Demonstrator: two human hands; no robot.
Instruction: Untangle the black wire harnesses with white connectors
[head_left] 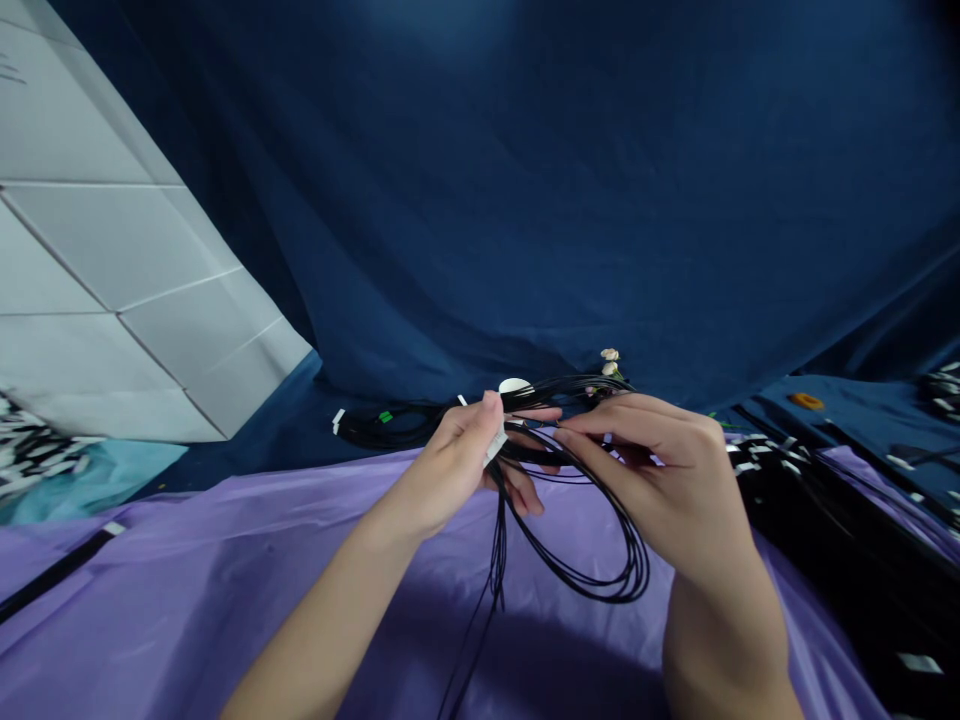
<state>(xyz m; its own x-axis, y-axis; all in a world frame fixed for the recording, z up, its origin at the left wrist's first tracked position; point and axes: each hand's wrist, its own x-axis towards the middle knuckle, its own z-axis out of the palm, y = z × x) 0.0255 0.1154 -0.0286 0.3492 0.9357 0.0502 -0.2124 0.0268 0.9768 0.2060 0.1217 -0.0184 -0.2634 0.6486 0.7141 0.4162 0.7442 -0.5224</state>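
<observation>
A looped bundle of thin black cables (636,560) hangs from my left hand (457,455), whose thumb and fingers are closed around it. Under the thumb shows a small white label (496,446). Loose cable ends drop below the hold, over the purple cloth. My right hand (667,455) is at the right of the bundle, with thumb and index finger pinched together at its upper part. What sits between those fingertips is too small to make out. Behind my hands lie more coiled black cables (397,425) with white and green tags.
Purple cloth (300,580) covers the near surface, with a dark blue cloth (525,200) behind. Black cables with white tags (840,540) are heaped at right, near an orange-yellow ring (806,401). Small artificial flowers (610,362) stand at the back. Teal cloth (97,480) lies left.
</observation>
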